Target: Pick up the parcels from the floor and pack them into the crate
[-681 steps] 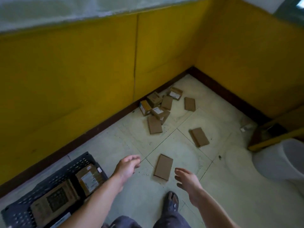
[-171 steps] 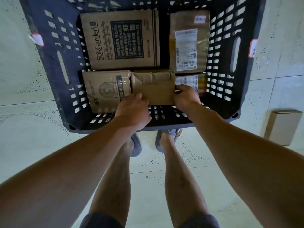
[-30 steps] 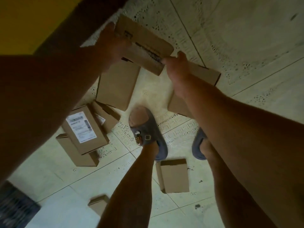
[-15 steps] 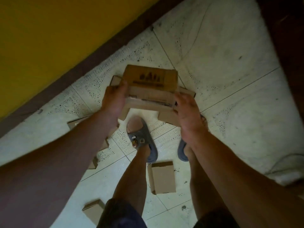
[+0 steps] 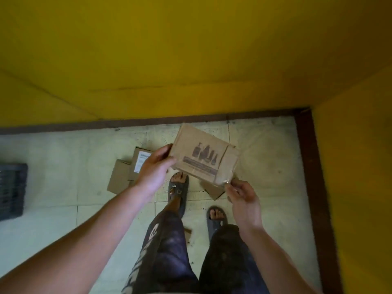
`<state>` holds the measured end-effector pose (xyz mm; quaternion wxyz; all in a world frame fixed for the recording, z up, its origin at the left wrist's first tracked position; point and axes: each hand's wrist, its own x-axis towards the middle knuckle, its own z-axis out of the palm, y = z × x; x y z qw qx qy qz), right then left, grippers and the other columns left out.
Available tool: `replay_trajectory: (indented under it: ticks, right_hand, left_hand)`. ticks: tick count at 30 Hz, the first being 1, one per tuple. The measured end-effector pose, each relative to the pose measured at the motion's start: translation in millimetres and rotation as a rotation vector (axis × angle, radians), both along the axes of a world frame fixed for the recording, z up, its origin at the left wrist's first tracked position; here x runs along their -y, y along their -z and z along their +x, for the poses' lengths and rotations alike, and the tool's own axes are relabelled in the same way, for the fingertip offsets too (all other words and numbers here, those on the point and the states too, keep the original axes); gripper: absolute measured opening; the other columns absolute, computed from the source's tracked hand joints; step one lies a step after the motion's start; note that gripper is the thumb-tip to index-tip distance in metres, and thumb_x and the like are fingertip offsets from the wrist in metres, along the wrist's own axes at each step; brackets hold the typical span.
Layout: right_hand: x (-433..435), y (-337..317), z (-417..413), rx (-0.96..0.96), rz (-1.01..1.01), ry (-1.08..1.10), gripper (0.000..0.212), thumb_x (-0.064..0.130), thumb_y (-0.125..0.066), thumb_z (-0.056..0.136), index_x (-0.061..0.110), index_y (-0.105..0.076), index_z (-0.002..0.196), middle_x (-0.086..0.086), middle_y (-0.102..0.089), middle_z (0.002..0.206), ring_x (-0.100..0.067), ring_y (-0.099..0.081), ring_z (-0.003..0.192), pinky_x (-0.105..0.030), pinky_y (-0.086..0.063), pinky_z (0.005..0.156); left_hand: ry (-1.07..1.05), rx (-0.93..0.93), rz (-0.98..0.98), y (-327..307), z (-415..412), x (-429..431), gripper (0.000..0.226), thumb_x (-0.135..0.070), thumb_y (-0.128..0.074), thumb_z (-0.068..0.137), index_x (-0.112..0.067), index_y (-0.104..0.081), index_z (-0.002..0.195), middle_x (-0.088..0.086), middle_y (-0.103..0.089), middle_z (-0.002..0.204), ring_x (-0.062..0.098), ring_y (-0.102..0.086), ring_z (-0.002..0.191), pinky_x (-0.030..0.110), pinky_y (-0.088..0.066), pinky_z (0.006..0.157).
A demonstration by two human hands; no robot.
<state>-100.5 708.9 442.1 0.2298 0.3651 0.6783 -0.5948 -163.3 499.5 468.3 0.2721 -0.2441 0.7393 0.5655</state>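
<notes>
I hold a flat brown cardboard parcel (image 5: 204, 158) with a dark bottle print, raised well above the floor. My left hand (image 5: 156, 166) grips its left edge. My right hand (image 5: 241, 193) pinches its lower right corner with the fingertips. Below it a second brown parcel (image 5: 213, 190) shows, partly hidden; whether it lies on the floor I cannot tell. More parcels (image 5: 127, 172) lie on the pale tiles left of my feet, one with a white label. A corner of the dark slotted crate (image 5: 11, 190) shows at the left edge.
Yellow walls (image 5: 191, 56) with a dark skirting board (image 5: 311, 187) close the corner ahead and to the right. My feet in grey sandals (image 5: 178, 190) stand on the tiles beneath the parcel. A small cardboard piece (image 5: 187, 235) lies between my legs.
I have straightened up, lifting the printed parcel away from the floor. It has turned so its printed face shows flat, and my right hand has shifted to its lower corner.
</notes>
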Motion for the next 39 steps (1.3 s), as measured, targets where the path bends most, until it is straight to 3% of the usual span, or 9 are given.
replay_trajectory:
  ticks: [3,6,9,12,17,20,22,32,39]
  right_hand:
    - [5,-44,5,-0.081,-0.016,-0.19,0.006,0.019,-0.065,0.089,0.019,-0.065,0.095,0.006,-0.071,0.09,-0.001,-0.066,0.076,-0.015,-0.051,0.064]
    - [24,-76,12,-0.139,0.061,-0.462,0.003,0.028,-0.063,0.09,0.032,-0.064,0.09,0.007,-0.069,0.094,-0.013,-0.064,0.087,-0.035,-0.051,0.081]
    - [54,-101,18,-0.211,0.121,-0.626,0.002,0.034,-0.061,0.09,0.034,-0.061,0.092,0.01,-0.065,0.094,-0.01,-0.06,0.085,-0.032,-0.049,0.074]
    - [94,-120,31,-0.275,0.107,-0.778,0.006,0.033,-0.062,0.091,0.029,-0.063,0.095,0.01,-0.065,0.094,-0.008,-0.06,0.085,-0.022,-0.039,0.061]
    - [187,-139,61,-0.352,0.104,-0.971,0.003,0.033,-0.062,0.09,0.03,-0.063,0.092,0.011,-0.063,0.092,-0.014,-0.062,0.089,-0.034,-0.051,0.077]
    - [258,-146,87,-0.392,0.082,-1.087,0.006,0.036,-0.064,0.089,0.031,-0.064,0.085,0.009,-0.067,0.089,-0.011,-0.062,0.083,-0.036,-0.052,0.078]
    - [312,-149,107,-0.415,0.069,-1.188,0.006,0.037,-0.063,0.089,0.031,-0.065,0.086,0.009,-0.068,0.091,-0.012,-0.063,0.086,-0.039,-0.053,0.083]
    - [567,-182,239,-0.45,0.024,-1.372,0.005,0.032,-0.062,0.09,0.033,-0.063,0.086,0.013,-0.067,0.09,-0.008,-0.06,0.087,-0.035,-0.053,0.083]
    - [679,-173,246,-0.412,0.049,-1.379,0.009,0.029,-0.06,0.092,0.029,-0.064,0.085,0.013,-0.068,0.089,-0.008,-0.061,0.086,-0.033,-0.054,0.079]
  left_hand:
    - [-0.183,-0.064,0.015,-50,50,14,0.031,-0.016,-0.05,0.096,-0.036,-0.059,0.118,-0.016,-0.066,0.109,-0.006,-0.057,0.097,0.021,-0.041,0.086]
    - [-0.481,-0.056,0.071,-84,108,33,0.025,-0.006,-0.054,0.093,-0.021,-0.065,0.109,0.0,-0.071,0.107,0.002,-0.066,0.085,0.023,-0.047,0.087]
    - [-0.695,-0.038,0.051,-109,164,50,0.02,-0.014,-0.066,0.085,-0.031,-0.07,0.095,-0.006,-0.074,0.096,0.012,-0.065,0.094,0.03,-0.045,0.094]
    - [-0.831,-0.055,0.045,-123,214,75,0.032,-0.034,-0.069,0.075,-0.036,-0.066,0.107,-0.004,-0.068,0.112,0.019,-0.058,0.111,0.041,-0.037,0.108]
    - [-1.015,-0.146,0.023,-125,290,133,0.038,-0.047,-0.066,0.071,-0.045,-0.065,0.109,-0.006,-0.067,0.113,0.02,-0.056,0.113,0.047,-0.038,0.107]
    - [-1.177,-0.171,0.035,-139,334,177,0.034,-0.03,-0.06,0.091,-0.029,-0.058,0.125,0.0,-0.062,0.119,0.023,-0.055,0.115,0.047,-0.039,0.108]
    - [-1.292,-0.174,0.049,-140,367,215,0.035,-0.021,-0.057,0.093,-0.023,-0.056,0.128,0.004,-0.062,0.121,0.024,-0.058,0.113,0.046,-0.042,0.105]
    - [-1.494,-0.238,0.029,-154,510,432,0.023,-0.019,-0.054,0.095,-0.027,-0.06,0.116,0.001,-0.066,0.112,0.022,-0.06,0.107,0.044,-0.044,0.103]
    - [-1.46,-0.216,0.014,-149,518,549,0.02,-0.024,-0.052,0.096,-0.033,-0.057,0.113,0.001,-0.063,0.116,0.024,-0.057,0.114,0.048,-0.041,0.107]
